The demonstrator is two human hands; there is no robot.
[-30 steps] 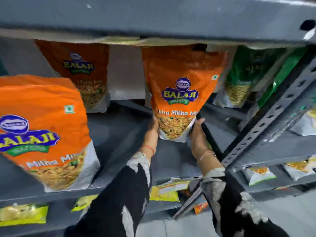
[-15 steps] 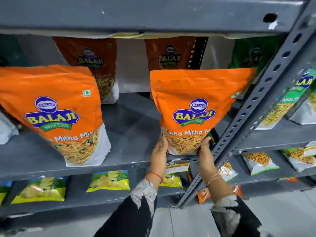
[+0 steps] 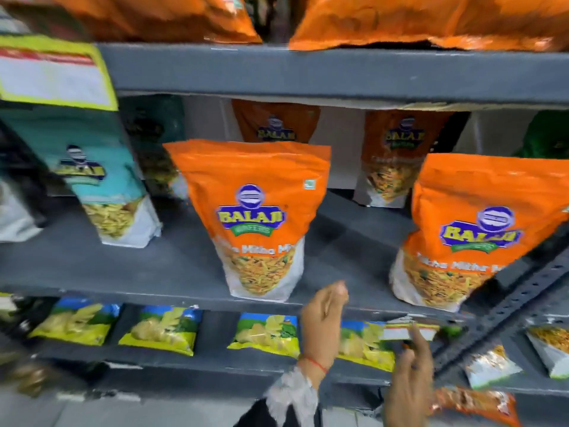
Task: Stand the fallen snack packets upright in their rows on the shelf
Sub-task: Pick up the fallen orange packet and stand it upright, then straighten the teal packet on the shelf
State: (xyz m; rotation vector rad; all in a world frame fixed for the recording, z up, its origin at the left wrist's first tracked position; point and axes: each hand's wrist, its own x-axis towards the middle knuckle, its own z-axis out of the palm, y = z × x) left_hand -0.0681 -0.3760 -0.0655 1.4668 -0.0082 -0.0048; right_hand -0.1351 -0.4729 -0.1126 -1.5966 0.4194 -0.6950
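Note:
Two orange Balaji packets stand upright at the front of the grey shelf (image 3: 154, 272): one in the middle (image 3: 255, 217), one at the right (image 3: 474, 232) against the slotted post. Two more orange packets (image 3: 397, 155) stand at the back. My left hand (image 3: 323, 325) hangs below the shelf edge, fingers loosely curled, holding nothing. My right hand (image 3: 406, 383) is lower, fingers apart and blurred, in front of the row below. Neither hand touches a packet.
A teal packet (image 3: 101, 180) stands at the left. Yellow chip packets (image 3: 160, 329) lie flat in a row on the shelf below. A slotted metal post (image 3: 517, 303) slants across the right. Orange packets (image 3: 431, 20) fill the shelf above. Small packets (image 3: 489, 365) lie at the lower right.
Both hands have let go of the right orange packet, which now stands at the shelf's front. The hands have dropped below the shelf edge and the view has shifted left.

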